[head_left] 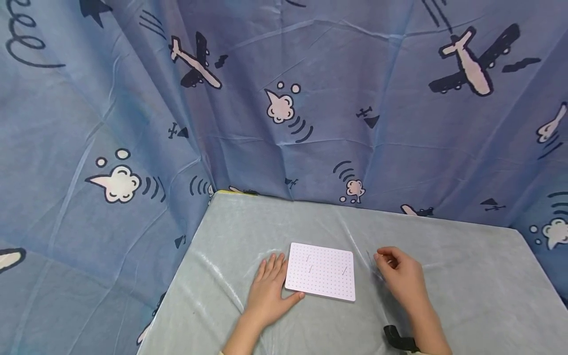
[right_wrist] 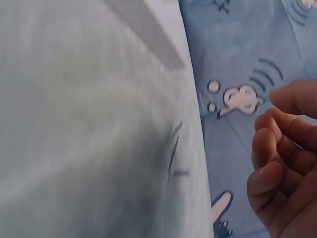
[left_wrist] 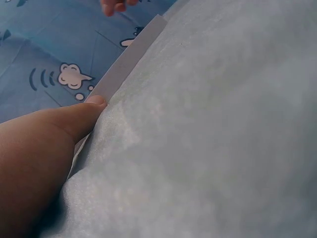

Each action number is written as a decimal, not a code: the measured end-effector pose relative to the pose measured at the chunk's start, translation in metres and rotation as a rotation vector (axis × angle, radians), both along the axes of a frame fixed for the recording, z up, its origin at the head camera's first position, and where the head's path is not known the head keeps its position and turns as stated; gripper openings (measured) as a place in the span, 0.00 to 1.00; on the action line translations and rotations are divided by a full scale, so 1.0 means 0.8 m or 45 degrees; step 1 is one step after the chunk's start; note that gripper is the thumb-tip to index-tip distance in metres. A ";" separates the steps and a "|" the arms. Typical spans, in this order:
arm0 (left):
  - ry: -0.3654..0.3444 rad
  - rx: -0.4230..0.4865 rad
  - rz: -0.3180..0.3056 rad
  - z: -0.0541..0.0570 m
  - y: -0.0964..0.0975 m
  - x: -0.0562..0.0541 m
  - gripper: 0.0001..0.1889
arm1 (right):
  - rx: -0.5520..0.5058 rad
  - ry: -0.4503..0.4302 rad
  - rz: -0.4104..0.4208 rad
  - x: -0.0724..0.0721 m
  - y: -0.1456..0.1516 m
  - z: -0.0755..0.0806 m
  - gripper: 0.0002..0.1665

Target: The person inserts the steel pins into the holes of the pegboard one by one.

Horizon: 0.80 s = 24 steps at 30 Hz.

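A white board (head_left: pixel 321 287) with rows of small holes lies on the table, with three thin metal pins (head_left: pixel 344 271) on it. My left hand (head_left: pixel 267 292) rests flat at its left side, fingers straight. The thumb (left_wrist: pixel 96 101) touches the board's near edge, seen side-on in the left wrist view. To the right of the board is my right hand (head_left: pixel 403 277), its fingers (right_wrist: pixel 265 144) loosely curled and nothing visible between thumb and index finger. Thin dark pins (right_wrist: pixel 174 152) lie on the cloth just left of this hand.
A pale grey cloth (head_left: pixel 275 217) covers the table. Behind it and along the left hangs a blue curtain (head_left: pixel 248 162) printed with airplanes and clouds. A black strap piece (head_left: pixel 397 339) sits at my right wrist.
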State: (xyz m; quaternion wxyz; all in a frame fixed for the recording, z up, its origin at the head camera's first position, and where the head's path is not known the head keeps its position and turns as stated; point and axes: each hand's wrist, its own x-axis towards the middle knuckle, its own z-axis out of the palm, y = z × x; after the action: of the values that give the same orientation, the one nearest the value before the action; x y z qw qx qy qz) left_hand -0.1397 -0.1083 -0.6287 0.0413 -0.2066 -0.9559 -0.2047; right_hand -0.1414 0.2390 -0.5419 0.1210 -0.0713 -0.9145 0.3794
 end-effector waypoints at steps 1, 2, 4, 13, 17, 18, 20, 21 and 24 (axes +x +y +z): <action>0.000 -0.002 0.001 -0.001 0.000 0.000 0.53 | 0.003 -0.007 -0.010 0.001 0.005 -0.002 0.14; -0.001 -0.003 0.003 -0.001 -0.001 0.001 0.53 | 0.008 -0.012 -0.019 0.001 0.010 -0.005 0.14; -0.007 -0.005 0.006 -0.002 -0.001 0.001 0.53 | 0.019 -0.020 -0.029 0.002 0.019 -0.010 0.14; -0.037 -0.004 0.004 0.001 0.000 0.002 0.54 | 0.069 -0.130 -0.022 0.006 0.041 -0.031 0.18; -0.031 0.003 0.008 0.002 0.001 0.002 0.54 | 0.099 -0.223 0.013 0.005 0.043 -0.036 0.19; -0.027 0.005 0.007 0.001 0.001 0.002 0.53 | 0.108 -0.242 0.018 0.004 0.043 -0.037 0.18; -0.024 0.011 0.008 0.001 0.001 0.002 0.53 | 0.126 -0.271 0.032 0.005 0.042 -0.038 0.17; -0.024 0.011 0.008 0.001 0.001 0.002 0.53 | 0.133 -0.279 0.035 0.005 0.042 -0.039 0.16; -0.026 0.011 0.010 0.001 0.002 0.002 0.53 | 0.166 -0.282 0.053 0.004 0.041 -0.040 0.12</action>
State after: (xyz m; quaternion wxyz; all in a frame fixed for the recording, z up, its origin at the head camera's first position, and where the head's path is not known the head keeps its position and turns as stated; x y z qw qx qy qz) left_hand -0.1385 -0.1070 -0.6280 0.0333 -0.2005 -0.9561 -0.2109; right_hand -0.1379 0.2722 -0.5735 0.0156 -0.0856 -0.9463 0.3114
